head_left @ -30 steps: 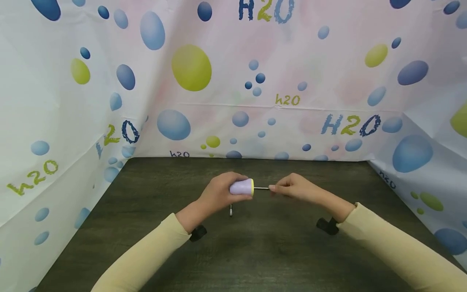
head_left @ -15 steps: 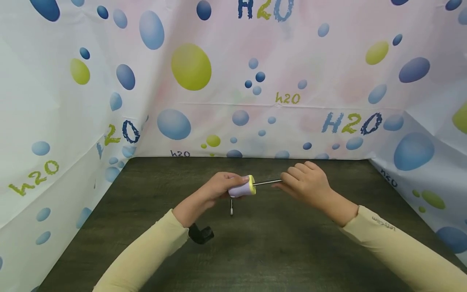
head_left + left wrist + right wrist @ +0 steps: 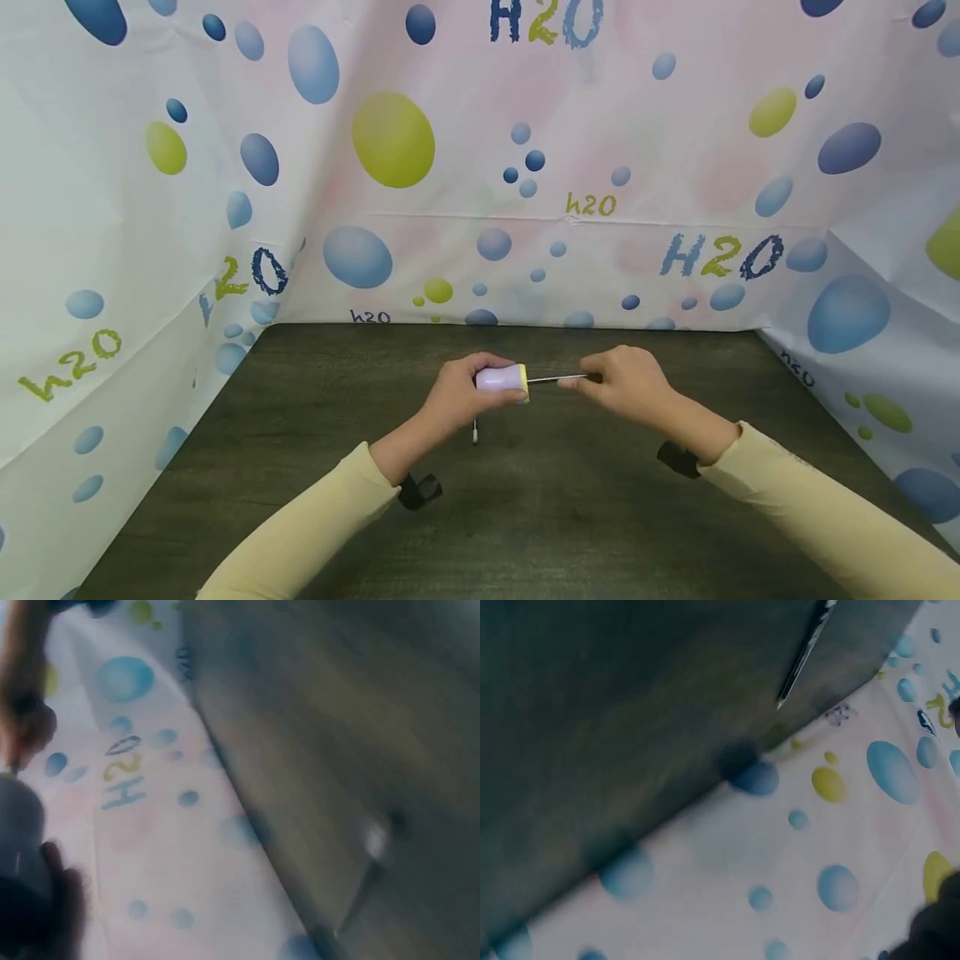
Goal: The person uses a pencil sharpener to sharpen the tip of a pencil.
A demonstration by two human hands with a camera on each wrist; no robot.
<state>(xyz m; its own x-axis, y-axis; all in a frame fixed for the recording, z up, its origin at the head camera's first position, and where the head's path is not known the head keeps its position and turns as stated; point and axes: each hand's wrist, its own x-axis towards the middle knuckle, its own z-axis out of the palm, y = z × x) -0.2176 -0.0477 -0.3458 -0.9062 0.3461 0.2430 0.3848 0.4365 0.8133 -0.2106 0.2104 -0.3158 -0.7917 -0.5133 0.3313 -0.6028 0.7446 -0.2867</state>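
Note:
A screwdriver is held level above the table, its lavender handle (image 3: 497, 379) ending in a yellow collar. My left hand (image 3: 457, 393) grips that handle from the left, thumb and fingers along opposite sides. From the collar a thin metal shaft (image 3: 551, 379) runs right, and my right hand (image 3: 628, 382) pinches its far part, hiding the tip. In the left wrist view the handle (image 3: 19, 825) looks dark and blurred at the left edge, with the right hand (image 3: 30, 724) above it. A short metal rod (image 3: 475, 432) with a pale end lies on the table below the left hand.
The dark wood-grain table (image 3: 570, 517) reaches back to a white curtain (image 3: 600, 275) printed with blue and green bubbles. Black wrist mounts (image 3: 420, 492) sit under both forearms. In the right wrist view the metal rod (image 3: 804, 660) lies on the table near its back edge.
My right hand first moved outward along the shaft and turned knuckles up, then rolled back. My left hand rolled the handle and back, shifting slightly right. The rod on the table stayed put.

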